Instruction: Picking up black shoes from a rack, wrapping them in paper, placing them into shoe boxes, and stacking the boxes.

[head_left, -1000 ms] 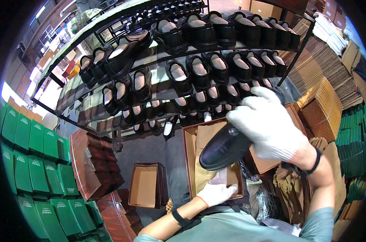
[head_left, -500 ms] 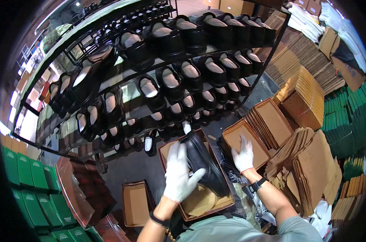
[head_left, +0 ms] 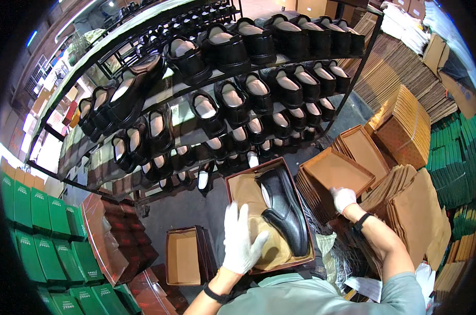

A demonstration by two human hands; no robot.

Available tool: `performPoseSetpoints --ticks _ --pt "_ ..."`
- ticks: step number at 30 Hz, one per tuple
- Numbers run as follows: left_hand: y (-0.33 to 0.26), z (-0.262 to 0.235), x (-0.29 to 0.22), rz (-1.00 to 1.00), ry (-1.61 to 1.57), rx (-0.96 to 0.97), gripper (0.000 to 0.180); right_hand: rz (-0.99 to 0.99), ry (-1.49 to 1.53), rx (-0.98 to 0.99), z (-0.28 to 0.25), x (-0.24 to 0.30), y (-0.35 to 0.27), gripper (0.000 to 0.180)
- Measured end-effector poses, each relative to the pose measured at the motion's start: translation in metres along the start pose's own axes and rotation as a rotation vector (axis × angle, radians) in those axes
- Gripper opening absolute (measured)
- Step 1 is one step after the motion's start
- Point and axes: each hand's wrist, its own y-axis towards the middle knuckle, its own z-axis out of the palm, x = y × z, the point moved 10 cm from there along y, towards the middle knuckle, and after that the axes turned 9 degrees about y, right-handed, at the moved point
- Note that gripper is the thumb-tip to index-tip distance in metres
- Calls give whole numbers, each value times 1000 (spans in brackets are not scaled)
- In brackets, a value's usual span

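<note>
A shoebox (head_left: 230, 184) lined with tan paper (head_left: 247, 190) lies in front of me. On its right side rests a black slip-on shoe (head_left: 288, 210). My left hand (head_left: 241, 239), in a white glove, is over the box's left edge beside the shoe, fingers spread and holding nothing. Farther right, my gloved right hand (head_left: 344, 199) grips the near edge of a shallow brown cardboard tray (head_left: 339, 170), which sits askew on top of a stack of similar trays. Its fingertips are partly hidden against the tray.
A metal rack (head_left: 365, 63) with rows of black shoes stands ahead. Another nested stack of brown trays (head_left: 183, 257) is at left, near green boxes (head_left: 49, 215) and dark red boxes (head_left: 125, 236). Flattened cardboard (head_left: 419, 210) and green card stacks (head_left: 455, 163) fill the right side.
The black shoe has gone down into the box, and my left hand has come off it. My right hand has closed on the top tray, which has turned and lifted out of line with its stack.
</note>
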Motion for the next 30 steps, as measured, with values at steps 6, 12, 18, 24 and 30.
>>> performPoseSetpoints --ticks 6,12,18,24,30 --pt "-94 39 25 -261 -424 127 110 -88 -243 54 -42 -2 21 27" --pt "-111 27 41 -234 -497 29 108 -137 135 -615 -286 43 -106 25" --pt "-116 22 1 -246 -848 149 117 -470 124 -204 -105 114 -221 17" --pt "-40 24 39 -267 -929 -24 94 -430 1256 139 -164 171 -144 129" --pt "83 20 19 -220 -1626 260 82 -556 1691 -37 -266 186 -128 111"
